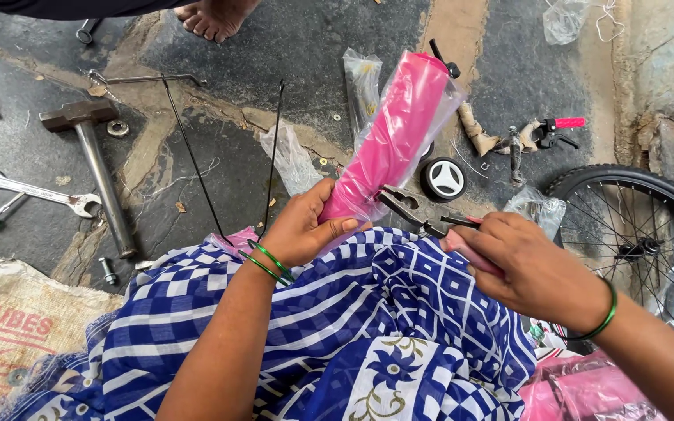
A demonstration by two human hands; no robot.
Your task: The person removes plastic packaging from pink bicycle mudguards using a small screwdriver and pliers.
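Stone floor below; left hand (306, 230) gripping pink wrapped part (395, 136), right hand (528, 265) clamping pliers (411, 212) at its wrap.

Floor (290, 39): dark stone (cracked) | hammer (95, 156) | spanner (29, 189) | small wheel (443, 178) | spoked wheel (633, 226) | sack (17, 327)

Floor (290, 47): dark grey stone slabs, uneven, tan mortar joints between. Surface dusty, scattered debris. Daylight, diffuse, soft shadows. Raised rough concrete ledge (665, 54) at right edge. Burlap sack (17, 327) spread on floor, lower left.
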